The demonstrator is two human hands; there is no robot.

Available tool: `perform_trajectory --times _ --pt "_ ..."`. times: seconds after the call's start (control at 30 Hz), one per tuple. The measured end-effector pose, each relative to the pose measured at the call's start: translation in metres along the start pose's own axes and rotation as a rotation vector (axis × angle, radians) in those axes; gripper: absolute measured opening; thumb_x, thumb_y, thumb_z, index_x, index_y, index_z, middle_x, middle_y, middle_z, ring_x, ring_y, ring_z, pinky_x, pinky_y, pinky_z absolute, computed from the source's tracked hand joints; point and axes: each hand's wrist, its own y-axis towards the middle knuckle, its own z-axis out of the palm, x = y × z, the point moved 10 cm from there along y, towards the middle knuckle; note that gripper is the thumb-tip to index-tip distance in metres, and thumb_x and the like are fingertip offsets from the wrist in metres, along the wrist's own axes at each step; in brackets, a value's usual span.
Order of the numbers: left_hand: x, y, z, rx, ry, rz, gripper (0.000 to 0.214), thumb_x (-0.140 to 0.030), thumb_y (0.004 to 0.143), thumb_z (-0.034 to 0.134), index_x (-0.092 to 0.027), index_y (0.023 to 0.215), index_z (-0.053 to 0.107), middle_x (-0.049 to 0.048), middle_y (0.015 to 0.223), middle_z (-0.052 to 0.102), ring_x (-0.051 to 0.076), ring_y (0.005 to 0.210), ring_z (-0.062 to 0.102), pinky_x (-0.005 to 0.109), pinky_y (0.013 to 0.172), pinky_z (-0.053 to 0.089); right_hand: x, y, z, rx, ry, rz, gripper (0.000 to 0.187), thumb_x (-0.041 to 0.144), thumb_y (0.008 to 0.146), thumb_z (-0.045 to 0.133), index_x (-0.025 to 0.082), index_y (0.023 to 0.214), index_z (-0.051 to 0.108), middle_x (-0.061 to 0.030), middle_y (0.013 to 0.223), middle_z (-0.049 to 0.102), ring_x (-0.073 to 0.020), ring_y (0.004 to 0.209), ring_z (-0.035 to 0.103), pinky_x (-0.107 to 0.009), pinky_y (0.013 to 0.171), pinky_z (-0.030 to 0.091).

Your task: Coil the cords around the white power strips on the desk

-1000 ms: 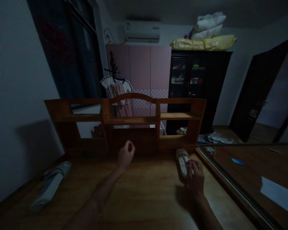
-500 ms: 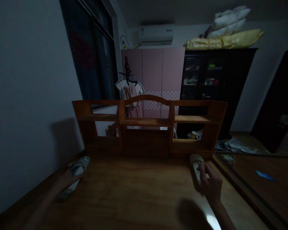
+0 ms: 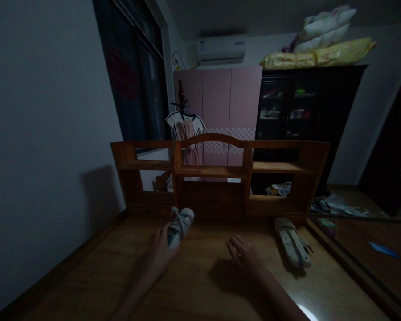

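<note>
My left hand [image 3: 162, 247] grips a pale power strip [image 3: 182, 225] with a cord wound round it, tilted above the wooden tabletop [image 3: 200, 285]. Some blue shows on its side. To the right of it, my right hand [image 3: 245, 256] hovers over the table with its fingers curled in loosely and nothing visible in them. A second whitish power strip [image 3: 290, 245] lies near the table's right edge, its cord wrapped about the far end and what looks like a plug at its side. My right hand is apart from both strips.
A wooden shelf unit [image 3: 212, 171] with several compartments stands along the table's far edge. A white wall [image 3: 53, 178] borders the left side. Beyond the raised right edge lies a lower brown surface with a blue sheet [image 3: 383, 249]. The room is dim.
My left hand has carried its power strip from the left side towards the middle. My right hand has let go of the other strip and moved left. The view has shifted slightly.
</note>
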Motion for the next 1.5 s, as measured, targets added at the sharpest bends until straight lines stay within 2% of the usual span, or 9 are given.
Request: perform_trajectory --times 0.13,0.3,0.43,0.67,1.0,1.1,1.3,1.43,1.5 --pt "-0.09 -0.014 0.039 0.105 -0.022 0.185 0.079 -0.018 0.063 0.063 -0.026 0.136 0.033 0.0072 0.128 0.043 0.021 0.105 0.054 0.029 0.087 0.045 -0.016 -0.006 0.002 -0.002 0.205 0.164 0.031 0.035 0.095 0.038 0.023 0.123 0.045 -0.0023 0.084 0.06 -0.0142 0.065 0.057 -0.025 0.06 0.041" --pt "-0.134 -0.032 0.081 0.138 0.093 0.307 0.081 -0.018 0.069 0.062 -0.03 0.14 0.027 0.0064 0.133 0.04 0.023 0.107 0.053 0.03 0.085 0.045 -0.031 -0.011 0.002 -0.057 0.243 0.275 0.032 0.042 0.091 0.047 0.021 0.115 0.043 0.0027 0.07 0.055 -0.0142 0.056 0.054 -0.024 0.054 0.038" --pt "-0.141 -0.043 0.099 0.172 0.192 0.392 0.088 -0.01 0.069 0.06 -0.034 0.144 0.02 0.0057 0.138 0.035 0.024 0.114 0.049 0.031 0.09 0.043 -0.036 -0.012 0.012 -0.08 0.19 0.32 0.02 0.041 0.092 0.047 0.022 0.098 0.046 0.0011 0.072 0.058 -0.0147 0.056 0.056 -0.025 0.052 0.035" --pt "-0.147 -0.049 0.09 0.147 0.269 0.491 0.098 -0.002 0.066 0.057 -0.034 0.146 0.013 0.0057 0.141 0.034 0.025 0.121 0.042 0.037 0.1 0.038 -0.037 -0.014 0.013 -0.11 0.181 0.342 0.015 0.036 0.091 0.044 0.022 0.087 0.047 0.0008 0.067 0.055 -0.0149 0.055 0.054 -0.026 0.054 0.037" --pt "-0.112 -0.036 0.081 0.077 -0.161 0.227 0.084 -0.018 0.065 0.067 -0.033 0.139 0.03 0.0054 0.133 0.044 0.024 0.108 0.054 0.032 0.087 0.046 -0.055 -0.023 0.025 -0.186 0.49 0.465 0.012 0.029 0.086 0.047 0.023 0.096 0.044 0.0012 0.073 0.058 -0.0166 0.06 0.058 -0.027 0.053 0.044" --pt "-0.105 -0.03 0.08 0.018 -0.315 0.193 0.081 -0.019 0.065 0.068 -0.029 0.138 0.033 0.0063 0.132 0.045 0.023 0.112 0.053 0.034 0.092 0.044 -0.065 -0.03 0.023 -0.232 0.539 0.523 0.011 0.032 0.087 0.048 0.024 0.092 0.043 0.0007 0.071 0.06 -0.0178 0.06 0.06 -0.028 0.054 0.046" --pt "-0.119 -0.034 0.07 -0.011 -0.47 0.298 0.081 -0.015 0.065 0.066 -0.022 0.138 0.032 0.0079 0.136 0.044 0.022 0.123 0.045 0.035 0.103 0.036 -0.083 -0.036 0.011 -0.383 0.76 0.611 0.021 0.041 0.085 0.054 0.024 0.094 0.047 -0.0057 0.08 0.067 -0.024 0.073 0.066 -0.038 0.07 0.052" --pt "-0.141 -0.045 0.061 0.063 -0.388 0.46 0.083 -0.011 0.065 0.064 -0.024 0.14 0.031 0.0061 0.141 0.04 0.022 0.127 0.04 0.034 0.107 0.033 -0.097 -0.035 0.001 -0.477 0.906 0.654 0.023 0.046 0.084 0.054 0.024 0.088 0.055 -0.009 0.088 0.069 -0.0263 0.082 0.067 -0.041 0.076 0.054" --pt "-0.152 -0.051 0.064 0.127 -0.28 0.573 0.083 -0.013 0.067 0.064 -0.025 0.142 0.029 0.0058 0.141 0.04 0.023 0.126 0.04 0.037 0.107 0.033 -0.099 -0.028 -0.007 -0.46 0.866 0.589 0.026 0.048 0.085 0.051 0.024 0.089 0.059 -0.0101 0.091 0.069 -0.0265 0.086 0.067 -0.042 0.076 0.055"
